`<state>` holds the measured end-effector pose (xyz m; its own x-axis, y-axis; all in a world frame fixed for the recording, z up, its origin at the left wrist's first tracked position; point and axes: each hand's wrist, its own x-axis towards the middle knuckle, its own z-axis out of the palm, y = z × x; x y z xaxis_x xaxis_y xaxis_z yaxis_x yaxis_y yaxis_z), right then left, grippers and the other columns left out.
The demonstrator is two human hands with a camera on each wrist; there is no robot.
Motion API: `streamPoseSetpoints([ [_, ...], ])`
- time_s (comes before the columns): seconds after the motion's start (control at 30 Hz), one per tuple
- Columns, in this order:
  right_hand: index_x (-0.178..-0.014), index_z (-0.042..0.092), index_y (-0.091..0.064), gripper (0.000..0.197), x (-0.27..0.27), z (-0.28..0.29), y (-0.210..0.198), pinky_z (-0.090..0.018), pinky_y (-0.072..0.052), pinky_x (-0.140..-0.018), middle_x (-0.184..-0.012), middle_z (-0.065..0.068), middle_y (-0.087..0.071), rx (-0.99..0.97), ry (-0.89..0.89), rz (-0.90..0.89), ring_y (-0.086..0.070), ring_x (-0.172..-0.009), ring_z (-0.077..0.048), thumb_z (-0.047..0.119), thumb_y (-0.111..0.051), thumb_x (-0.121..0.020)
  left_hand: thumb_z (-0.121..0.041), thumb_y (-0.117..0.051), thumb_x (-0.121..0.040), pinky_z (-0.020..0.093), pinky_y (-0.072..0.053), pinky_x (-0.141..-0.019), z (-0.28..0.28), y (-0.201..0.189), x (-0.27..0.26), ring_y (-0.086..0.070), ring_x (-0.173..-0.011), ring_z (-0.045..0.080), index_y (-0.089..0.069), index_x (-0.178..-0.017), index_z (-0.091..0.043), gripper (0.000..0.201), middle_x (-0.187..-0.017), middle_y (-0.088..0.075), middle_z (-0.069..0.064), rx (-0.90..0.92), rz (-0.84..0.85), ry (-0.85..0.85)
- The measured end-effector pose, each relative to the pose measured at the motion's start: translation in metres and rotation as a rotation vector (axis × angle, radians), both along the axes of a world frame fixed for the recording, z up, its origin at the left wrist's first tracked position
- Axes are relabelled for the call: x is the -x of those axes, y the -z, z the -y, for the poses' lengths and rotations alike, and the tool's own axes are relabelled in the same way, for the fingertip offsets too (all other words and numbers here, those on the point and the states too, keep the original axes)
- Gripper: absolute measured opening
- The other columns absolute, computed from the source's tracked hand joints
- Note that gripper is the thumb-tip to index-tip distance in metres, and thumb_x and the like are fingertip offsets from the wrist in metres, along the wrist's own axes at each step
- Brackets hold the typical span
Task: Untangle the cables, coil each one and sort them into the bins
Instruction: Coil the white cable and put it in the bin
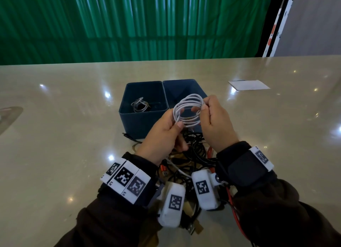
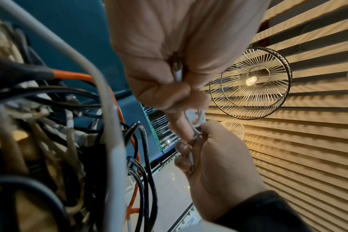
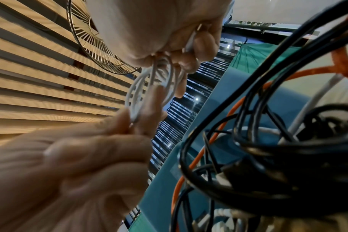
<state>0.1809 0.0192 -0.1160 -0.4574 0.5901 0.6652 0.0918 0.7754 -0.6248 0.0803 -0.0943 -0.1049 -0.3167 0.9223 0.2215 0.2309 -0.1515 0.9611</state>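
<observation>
I hold a white cable wound into a coil [image 1: 188, 111] in the air in front of two dark blue bins. My left hand [image 1: 171, 125] pinches the coil's lower left side with thumb on top. My right hand [image 1: 206, 108] pinches its right side. The wrist views show the same white loops [image 2: 197, 120] [image 3: 141, 91] held between both hands, with a plug tucked among the fingers. The left bin [image 1: 136, 123] holds a small coiled grey cable [image 1: 139, 104]. The right bin [image 1: 184, 89] stands behind the coil, its floor partly hidden.
A tangle of black, white, orange and beige cables [image 1: 195, 150] [image 2: 69, 125] [image 3: 268, 141] lies on the glossy beige table [image 1: 64, 136] under my wrists, touching the bins' front. A white sheet of paper [image 1: 249, 84] lies at the back right.
</observation>
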Motion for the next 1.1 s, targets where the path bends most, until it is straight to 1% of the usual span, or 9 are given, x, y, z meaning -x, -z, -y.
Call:
streamPoseSetpoints([
  [0.07,-0.088,0.015,-0.043,0.018,-0.001,-0.002,0.001,-0.045,-0.046,-0.063,-0.079,-0.01,-0.059,-0.011,0.028,0.015,-0.054,-0.068,-0.024,0.025,-0.029,-0.093,-0.011,-0.033,-0.103,0.018,-0.039,-0.045,0.001,0.0,0.0,-0.043,-0.041,0.009,-0.049,-0.114,-0.031,0.028,-0.073,-0.065,0.008,0.012,-0.058,0.015],
  [0.2,-0.088,0.014,-0.043,0.025,-0.001,-0.005,0.003,-0.047,-0.043,-0.06,-0.075,-0.013,-0.056,-0.024,0.078,0.081,-0.051,-0.065,-0.027,0.032,-0.026,-0.092,-0.014,-0.033,-0.103,0.012,-0.032,-0.044,-0.001,-0.001,0.002,-0.036,-0.038,0.003,-0.052,-0.108,-0.022,0.022,-0.056,-0.053,0.004,0.008,-0.114,-0.008],
  [0.37,-0.121,0.016,-0.048,0.034,-0.004,-0.007,0.002,-0.023,-0.04,-0.061,-0.08,0.01,-0.052,-0.049,0.036,0.064,-0.052,-0.068,-0.011,0.025,-0.029,-0.094,-0.013,-0.033,-0.103,0.009,-0.032,-0.049,0.002,-0.003,0.007,-0.035,-0.045,0.003,-0.056,-0.113,-0.02,0.026,-0.05,-0.043,-0.005,-0.102,-0.194,0.005],
  [0.43,-0.129,0.018,-0.047,0.037,-0.005,-0.006,0.001,-0.028,-0.042,-0.06,-0.076,0.013,-0.052,-0.059,0.01,0.11,-0.055,-0.064,-0.018,0.02,-0.03,-0.096,-0.012,-0.034,-0.102,0.009,-0.032,-0.05,0.004,-0.005,0.011,-0.034,-0.046,0.003,-0.058,-0.115,-0.021,0.028,-0.051,-0.041,-0.005,-0.103,-0.207,0.033],
  [0.5,-0.128,0.018,-0.048,0.037,-0.006,-0.006,0.001,-0.034,-0.042,-0.062,-0.075,0.006,-0.054,-0.052,0.011,0.152,-0.056,-0.065,-0.025,0.02,-0.029,-0.097,-0.012,-0.035,-0.102,0.009,-0.032,-0.05,0.005,-0.005,0.014,-0.033,-0.046,0.003,-0.059,-0.115,-0.022,0.029,-0.051,-0.04,-0.004,-0.083,-0.234,0.068],
  [0.7,-0.128,0.015,-0.051,0.045,-0.004,-0.005,0.002,-0.011,-0.037,-0.061,-0.083,0.011,-0.054,-0.066,-0.003,0.164,-0.052,-0.069,-0.011,0.036,-0.028,-0.094,-0.013,-0.032,-0.103,0.018,-0.028,-0.045,0.004,-0.005,0.013,-0.028,-0.045,0.008,-0.06,-0.11,-0.019,0.03,-0.051,-0.038,-0.005,-0.105,-0.052,0.1],
  [0.87,-0.123,0.012,-0.052,0.035,-0.004,-0.004,0.0,-0.026,-0.039,-0.068,-0.099,-0.004,-0.065,-0.047,-0.061,0.255,-0.058,-0.084,-0.018,0.035,-0.044,-0.097,-0.015,-0.03,-0.102,0.022,-0.026,-0.045,0.002,-0.003,0.011,-0.025,-0.045,0.009,-0.061,-0.106,-0.011,0.031,-0.052,-0.037,-0.003,-0.147,0.113,0.107],
  [0.93,-0.114,0.01,-0.056,0.026,-0.004,-0.005,-0.001,-0.026,-0.038,-0.065,-0.091,-0.005,-0.065,-0.078,-0.056,0.289,-0.057,-0.079,-0.019,0.028,-0.048,-0.097,-0.014,-0.03,-0.103,0.02,-0.028,-0.045,0.002,-0.004,0.01,-0.026,-0.045,0.009,-0.061,-0.107,-0.01,0.031,-0.052,-0.038,-0.002,-0.15,0.125,0.106],
  [1.1,-0.095,0.009,-0.051,0.018,-0.005,-0.005,-0.002,-0.013,-0.036,-0.055,-0.064,0.013,-0.044,-0.073,-0.006,0.136,-0.048,-0.06,0.004,0.025,-0.045,-0.097,-0.012,-0.032,-0.102,0.022,-0.028,-0.047,0.004,-0.005,0.011,-0.029,-0.047,0.011,-0.06,-0.111,-0.008,0.03,-0.052,-0.04,-0.004,-0.123,0.033,0.047],
])
